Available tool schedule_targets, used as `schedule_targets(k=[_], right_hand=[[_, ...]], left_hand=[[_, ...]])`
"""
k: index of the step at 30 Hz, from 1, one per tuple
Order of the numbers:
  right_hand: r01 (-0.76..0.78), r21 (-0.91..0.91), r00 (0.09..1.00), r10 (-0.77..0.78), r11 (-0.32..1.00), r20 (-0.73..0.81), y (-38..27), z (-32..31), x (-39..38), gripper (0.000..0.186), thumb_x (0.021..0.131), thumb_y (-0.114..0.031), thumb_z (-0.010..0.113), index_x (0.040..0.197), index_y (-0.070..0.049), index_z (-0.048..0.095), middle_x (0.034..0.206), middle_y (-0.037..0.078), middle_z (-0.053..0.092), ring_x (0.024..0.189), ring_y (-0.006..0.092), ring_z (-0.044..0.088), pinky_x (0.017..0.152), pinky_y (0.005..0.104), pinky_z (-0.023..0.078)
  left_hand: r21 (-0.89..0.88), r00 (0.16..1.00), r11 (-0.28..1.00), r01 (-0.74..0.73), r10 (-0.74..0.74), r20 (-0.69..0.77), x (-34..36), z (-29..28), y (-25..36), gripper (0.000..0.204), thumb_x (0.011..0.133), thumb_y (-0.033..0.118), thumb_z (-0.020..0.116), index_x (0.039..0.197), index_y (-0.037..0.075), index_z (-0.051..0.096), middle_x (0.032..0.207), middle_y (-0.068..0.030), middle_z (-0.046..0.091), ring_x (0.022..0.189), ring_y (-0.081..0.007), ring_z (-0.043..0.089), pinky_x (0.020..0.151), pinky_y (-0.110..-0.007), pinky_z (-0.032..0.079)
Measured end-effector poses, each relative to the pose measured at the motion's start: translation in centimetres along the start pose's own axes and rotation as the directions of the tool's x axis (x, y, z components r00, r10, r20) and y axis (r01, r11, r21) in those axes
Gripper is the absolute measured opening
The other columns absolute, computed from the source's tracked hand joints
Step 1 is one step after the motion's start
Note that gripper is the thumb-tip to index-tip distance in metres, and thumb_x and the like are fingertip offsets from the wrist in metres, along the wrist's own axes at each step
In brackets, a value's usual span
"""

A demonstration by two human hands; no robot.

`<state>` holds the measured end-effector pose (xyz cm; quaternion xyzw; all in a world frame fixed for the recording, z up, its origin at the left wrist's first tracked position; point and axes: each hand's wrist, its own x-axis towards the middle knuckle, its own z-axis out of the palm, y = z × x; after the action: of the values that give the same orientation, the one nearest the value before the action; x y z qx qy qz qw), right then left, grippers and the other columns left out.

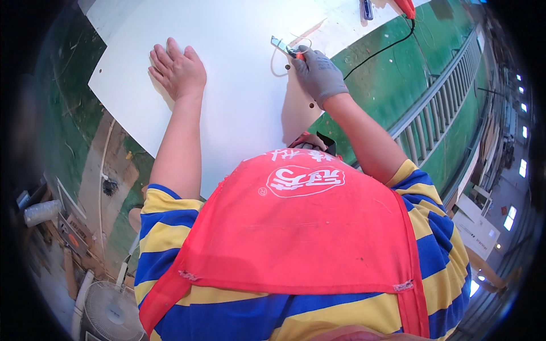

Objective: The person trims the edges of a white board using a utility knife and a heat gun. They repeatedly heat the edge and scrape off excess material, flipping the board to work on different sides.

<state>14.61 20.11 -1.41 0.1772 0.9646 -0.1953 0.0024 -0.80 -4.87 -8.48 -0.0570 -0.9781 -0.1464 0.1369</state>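
Observation:
A large white panel (239, 96) lies in front of me, with small dark holes near its right edge. On its left part my bare left hand (181, 73) rests flat, fingers spread and nothing held. My right hand (322, 75), in a grey glove, is closed around a utility knife (281, 45) over the panel's right side. The knife's blade points to the far left, and a bit of orange handle shows at the fingers. Beside the blade curls a thin pale strip (307, 38); whether it is attached to the panel I cannot tell.
Green surface (372, 71) shows around the panel. A red-orange tool (405, 7) with a black cable (382, 53) sits at the far right, near a blue-handled object (367, 10). A roller conveyor (438, 108) runs along the right. At lower left stands a fan (114, 312).

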Motion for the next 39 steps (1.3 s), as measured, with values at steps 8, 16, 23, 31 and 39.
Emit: schedule_targets(k=[8,16,23,31,39], right_hand=[[-0.07,-0.022,0.997,0.071,0.997,0.004,-0.7,-0.1,0.2,0.037,0.1,-0.04,0.048,0.117,-0.009,0.059,0.106,0.018,0.065,0.101,0.0364,0.063,0.086,0.0452,0.05],[-0.094,-0.035,0.995,0.093,0.995,-0.039,-0.5,0.2,0.5,0.037,0.1,-0.04,0.048,0.118,-0.01,0.06,0.105,0.018,0.066,0.1,0.0366,0.064,0.086,0.0457,0.051],[-0.166,-0.09,0.985,0.169,0.982,0.026,-0.7,-0.4,1.1,0.04,0.1,-0.042,0.047,0.114,-0.007,0.061,0.106,0.018,0.067,0.101,0.0363,0.065,0.087,0.0458,0.051],[-0.189,-0.131,0.981,0.191,0.973,0.004,0.1,-0.6,2.0,0.042,0.1,-0.043,0.045,0.114,-0.006,0.061,0.107,0.019,0.067,0.103,0.0365,0.065,0.089,0.0465,0.05],[-0.239,-0.122,0.971,0.233,0.963,-0.059,1.6,-1.2,3.7,0.047,0.1,-0.042,0.042,0.133,-0.011,0.055,0.116,0.017,0.066,0.11,0.0353,0.063,0.093,0.0458,0.05]], left_hand=[[-0.01,1.0,1.0,-0.016,0.016,0.015,0.1,-0.2,-0.1,0.058,0.101,0.038,0.041,0.15,0.01,0.032,0.158,-0.0208,0.023,0.15,-0.0359,0.013,0.12,-0.054,0.006],[0.047,0.997,0.997,-0.059,0.061,-0.048,0.1,0.0,-0.4,0.056,0.101,0.039,0.042,0.15,0.013,0.036,0.156,-0.0199,0.029,0.148,-0.0363,0.02,0.118,-0.056,0.013],[0.027,0.995,0.996,-0.089,0.09,-0.052,0.0,-0.1,-0.6,0.056,0.101,0.039,0.041,0.149,0.012,0.035,0.156,-0.0215,0.029,0.148,-0.0366,0.02,0.118,-0.056,0.014],[0.001,0.997,0.998,-0.069,0.069,-0.019,0.2,-0.4,-0.4,0.056,0.101,0.04,0.039,0.15,0.013,0.035,0.157,-0.0221,0.027,0.149,-0.0354,0.017,0.119,-0.055,0.011],[-0.039,0.997,0.997,-0.069,0.07,0.023,0.1,-0.6,-0.3,0.055,0.102,0.037,0.038,0.151,0.011,0.032,0.158,-0.0239,0.023,0.15,-0.0377,0.013,0.119,-0.056,0.006]])
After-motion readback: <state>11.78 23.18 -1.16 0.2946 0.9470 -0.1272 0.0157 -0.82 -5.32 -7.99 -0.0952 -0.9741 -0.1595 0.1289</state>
